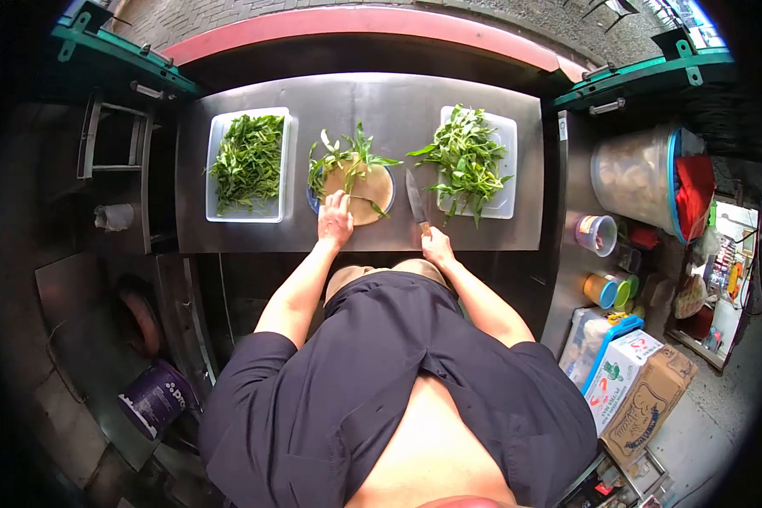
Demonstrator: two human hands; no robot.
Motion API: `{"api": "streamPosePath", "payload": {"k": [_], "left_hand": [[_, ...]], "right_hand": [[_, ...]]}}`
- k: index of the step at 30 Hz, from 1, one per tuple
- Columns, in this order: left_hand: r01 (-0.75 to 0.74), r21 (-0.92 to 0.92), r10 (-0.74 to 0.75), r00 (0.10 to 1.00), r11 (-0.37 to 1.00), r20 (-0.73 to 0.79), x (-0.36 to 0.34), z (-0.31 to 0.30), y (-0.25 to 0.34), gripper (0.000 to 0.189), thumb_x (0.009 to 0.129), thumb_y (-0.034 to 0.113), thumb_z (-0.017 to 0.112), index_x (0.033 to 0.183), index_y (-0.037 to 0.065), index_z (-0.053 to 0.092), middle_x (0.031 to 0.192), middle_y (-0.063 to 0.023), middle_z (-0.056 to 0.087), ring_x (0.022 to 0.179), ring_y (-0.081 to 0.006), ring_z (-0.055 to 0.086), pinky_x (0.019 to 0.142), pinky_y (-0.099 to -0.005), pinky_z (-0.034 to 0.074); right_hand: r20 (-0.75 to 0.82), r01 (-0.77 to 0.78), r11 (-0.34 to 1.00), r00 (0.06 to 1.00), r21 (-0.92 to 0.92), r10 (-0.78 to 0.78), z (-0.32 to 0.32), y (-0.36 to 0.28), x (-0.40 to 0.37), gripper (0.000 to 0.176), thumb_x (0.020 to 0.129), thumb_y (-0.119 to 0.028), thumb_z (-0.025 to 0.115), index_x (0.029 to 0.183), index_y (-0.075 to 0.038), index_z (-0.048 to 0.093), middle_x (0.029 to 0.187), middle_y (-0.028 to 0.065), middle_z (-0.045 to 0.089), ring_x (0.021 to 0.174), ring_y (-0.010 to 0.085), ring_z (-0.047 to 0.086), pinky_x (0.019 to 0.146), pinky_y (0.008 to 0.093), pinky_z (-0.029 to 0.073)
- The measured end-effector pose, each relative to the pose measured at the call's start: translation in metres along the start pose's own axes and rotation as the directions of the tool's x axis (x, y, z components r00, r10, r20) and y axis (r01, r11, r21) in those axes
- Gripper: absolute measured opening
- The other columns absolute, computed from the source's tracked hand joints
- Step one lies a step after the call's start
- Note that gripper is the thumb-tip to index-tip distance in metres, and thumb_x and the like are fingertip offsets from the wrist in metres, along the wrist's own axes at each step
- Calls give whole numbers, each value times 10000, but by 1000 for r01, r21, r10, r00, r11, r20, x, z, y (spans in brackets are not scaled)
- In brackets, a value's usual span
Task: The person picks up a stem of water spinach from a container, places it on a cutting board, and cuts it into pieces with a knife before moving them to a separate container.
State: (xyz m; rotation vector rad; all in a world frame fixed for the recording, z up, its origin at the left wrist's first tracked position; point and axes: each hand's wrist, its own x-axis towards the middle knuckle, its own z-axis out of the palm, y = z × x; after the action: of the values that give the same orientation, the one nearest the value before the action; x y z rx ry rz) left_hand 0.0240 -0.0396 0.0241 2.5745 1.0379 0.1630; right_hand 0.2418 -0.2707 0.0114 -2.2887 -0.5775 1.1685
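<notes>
My right hand (pixel 437 248) is wrapped round the handle of a kitchen knife (pixel 416 196). Its blade points away from me, just right of a round cutting board (pixel 371 201). My left hand (pixel 336 218) rests at the board's near left edge, fingers closed on the stems of some leafy greens (pixel 353 158). Those greens spread over the far and left parts of the board, and one thin stem lies towards its right side. Something blue shows under the board's rim.
A white tray (pixel 286 165) of cut greens stands left on the steel table (pixel 356 97). Another tray (pixel 506 182), heaped with long leafy stems, stands right. On the right side shelf are a large clear tub (pixel 635 173), several small containers and cardboard boxes (pixel 652 411). A purple bucket (pixel 157 398) sits lower left.
</notes>
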Motion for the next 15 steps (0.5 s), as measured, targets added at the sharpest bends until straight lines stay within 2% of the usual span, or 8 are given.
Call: {"api": "streamPosePath", "payload": {"k": [1, 2, 5, 9, 10, 12, 14, 15], "left_hand": [[31, -20, -30, 998, 999, 54, -4, 0, -3, 586, 833, 138, 699, 1383, 21, 536, 1452, -127, 505, 1357, -322, 476, 1070, -454, 452], [46, -23, -45, 998, 999, 50, -9, -1, -10, 586, 833, 138, 699, 1383, 21, 536, 1452, -127, 505, 1357, -322, 476, 1070, -454, 452], [-56, -28, 60, 987, 998, 147, -16, 1, -22, 683, 837, 150, 686, 1467, 7, 466, 1513, -121, 458, 1405, -306, 427, 1119, -439, 405], [-195, -31, 198, 967, 980, 159, -20, 2, -37, 732, 821, 122, 673, 1504, 1, 437, 1567, -115, 422, 1437, -302, 404, 1134, -434, 388], [-209, -43, 213, 964, 977, 159, -21, 3, -39, 732, 821, 122, 673, 1504, 1, 437, 1567, -115, 422, 1437, -302, 404, 1134, -434, 388], [-261, -39, 264, 952, 965, 157, -18, 2, -44, 746, 811, 116, 672, 1509, 4, 434, 1574, -113, 417, 1438, -304, 402, 1134, -437, 388], [-297, -63, 304, 933, 953, 191, -8, -1, -49, 759, 805, 111, 668, 1519, 11, 429, 1592, -107, 402, 1451, -303, 388, 1141, -451, 381], [-333, -27, 330, 915, 943, 234, -4, -6, -49, 760, 811, 112, 663, 1526, 19, 424, 1599, -103, 395, 1458, -302, 379, 1147, -458, 377]], "right_hand": [[-74, 108, 993, 991, -39, -110, 2, 2, -7, 258, 955, -225, 506, 1027, -31, 660, 932, 253, 715, 911, 404, 716, 832, 487, 543], [-63, 114, 992, 991, -49, -117, 6, 2, -11, 258, 955, -225, 506, 1027, -31, 660, 932, 253, 715, 911, 404, 716, 832, 487, 543], [4, 52, 991, 999, 121, -53, 14, -4, -23, 269, 980, -253, 512, 1016, -32, 660, 881, 201, 718, 880, 373, 721, 805, 453, 548], [-41, 104, 993, 994, 64, -101, 32, -30, -46, 265, 970, -272, 578, 1047, -24, 633, 891, 253, 682, 880, 419, 704, 786, 476, 530], [-89, 162, 987, 983, 19, -160, 40, -36, -49, 207, 974, -207, 547, 958, -19, 633, 736, 59, 648, 677, 150, 615, 649, 349, 508], [-57, 71, 997, 996, -3, -71, 49, -45, -54, 221, 966, -236, 568, 966, -28, 641, 755, 64, 659, 688, 155, 622, 659, 359, 510], [-61, 65, 998, 996, -21, -66, 55, -52, -59, 237, 958, -257, 587, 975, -27, 641, 769, 81, 669, 704, 177, 632, 679, 376, 513], [-64, 66, 996, 996, -55, -69, 55, -60, -64, 253, 956, -263, 598, 1000, -18, 639, 790, 127, 680, 727, 231, 658, 704, 396, 518]]}}
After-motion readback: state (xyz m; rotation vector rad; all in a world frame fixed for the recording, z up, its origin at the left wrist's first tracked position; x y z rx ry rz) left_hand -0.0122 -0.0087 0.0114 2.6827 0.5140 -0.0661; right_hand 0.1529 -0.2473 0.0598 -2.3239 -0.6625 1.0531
